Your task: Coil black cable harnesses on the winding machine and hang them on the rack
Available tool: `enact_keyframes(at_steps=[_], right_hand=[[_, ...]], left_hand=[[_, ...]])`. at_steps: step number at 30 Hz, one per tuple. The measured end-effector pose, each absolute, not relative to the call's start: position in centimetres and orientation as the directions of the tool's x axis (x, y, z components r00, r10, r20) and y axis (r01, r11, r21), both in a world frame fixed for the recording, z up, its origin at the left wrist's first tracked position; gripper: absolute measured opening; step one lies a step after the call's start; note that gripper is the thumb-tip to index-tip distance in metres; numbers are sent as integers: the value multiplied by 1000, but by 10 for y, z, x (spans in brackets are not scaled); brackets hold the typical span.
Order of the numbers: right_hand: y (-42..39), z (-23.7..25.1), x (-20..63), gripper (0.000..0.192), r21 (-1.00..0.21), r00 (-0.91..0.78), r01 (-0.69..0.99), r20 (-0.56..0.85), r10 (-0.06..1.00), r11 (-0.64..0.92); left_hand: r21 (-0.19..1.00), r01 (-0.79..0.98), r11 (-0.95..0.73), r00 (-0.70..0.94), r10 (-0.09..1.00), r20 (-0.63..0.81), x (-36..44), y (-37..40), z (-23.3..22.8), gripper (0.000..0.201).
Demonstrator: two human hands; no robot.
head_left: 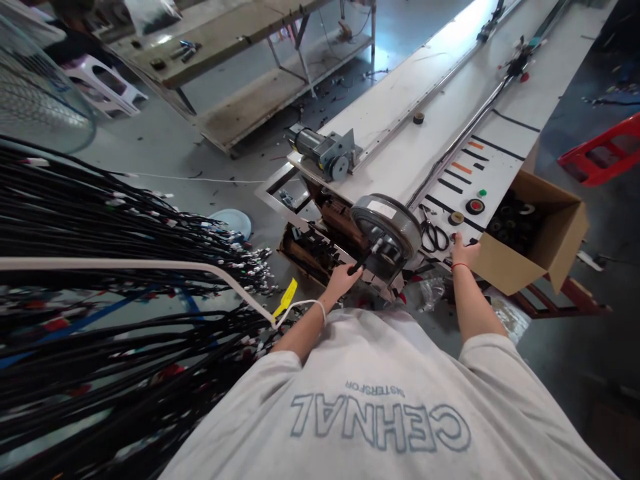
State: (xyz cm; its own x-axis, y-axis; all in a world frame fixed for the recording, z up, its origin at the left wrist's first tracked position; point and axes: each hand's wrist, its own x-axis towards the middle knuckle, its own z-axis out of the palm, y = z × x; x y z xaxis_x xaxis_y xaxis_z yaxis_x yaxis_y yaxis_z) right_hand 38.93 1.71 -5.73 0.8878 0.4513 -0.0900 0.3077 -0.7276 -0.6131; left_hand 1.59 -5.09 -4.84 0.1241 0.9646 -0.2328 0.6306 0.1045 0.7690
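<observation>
Long white workbench [410, 153] on grey concrete: left hand [343, 278] grips black cable [364, 259], right hand [465, 252] rests flat, fingers spread.

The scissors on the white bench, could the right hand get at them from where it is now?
Probably yes. The right hand rests on the bench edge just right of the scissors, with only bare white surface between them.

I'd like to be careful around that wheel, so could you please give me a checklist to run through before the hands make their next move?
1. Left hand grips the black handle at the wheel: ok.
2. Right hand rests on the white bench, away from the wheel: ok.
3. Scissors lie close to the wheel: not ok.
4. Cable bundles hang apart from the wheel: ok.
5. Wheel stopped or turning: cannot tell.
</observation>
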Motion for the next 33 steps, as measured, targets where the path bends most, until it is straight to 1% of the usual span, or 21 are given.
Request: enact_keyframes(at_steps=[3,5,7,10,12,15,17,20,23,26,30,33], right_hand=[[17,-57,389,67,-613,887,310,-88,453,-727],[17,-56,389,66,-610,881,322,-87,465,-724],[17,-56,389,65,-605,873,337,-85,479,-721],[17,-55,389,67,-597,871,340,-92,483,-727],[17,-54,389,68,-593,874,329,-104,475,-735],[16,-54,389,67,-609,871,328,-100,480,-722],[15,-53,389,67,-625,868,332,-90,488,-706],[15,-51,388,67,-627,862,341,-89,499,-701],[15,-49,387,68,-604,860,346,-103,501,-718],[15,-48,386,69,-588,864,348,-102,493,-730],[16,-50,388,69,-583,862,362,-87,499,-727],[17,-52,389,69,-578,862,360,-93,498,-732]], left_hand=[[769,627,124,119,960,-252,17,-56,-52,26],[765,632,125,111,962,-248,13,-59,-57,28],[736,669,106,142,953,-266,4,-62,-63,27],[651,754,83,258,874,-411,-20,-72,-72,22],[627,776,67,301,834,-462,-36,-82,-74,23],[654,756,40,305,862,-405,-53,-100,-69,33],[678,734,47,274,893,-358,-56,-108,-60,35],[715,692,102,160,944,-289,-51,-110,-46,34],[728,672,136,77,965,-252,-38,-101,-36,29],[721,680,135,55,971,-234,-25,-89,-30,26],[714,686,139,29,976,-218,-10,-73,-28,28],[723,680,123,44,977,-208,0,-65,-34,28]])
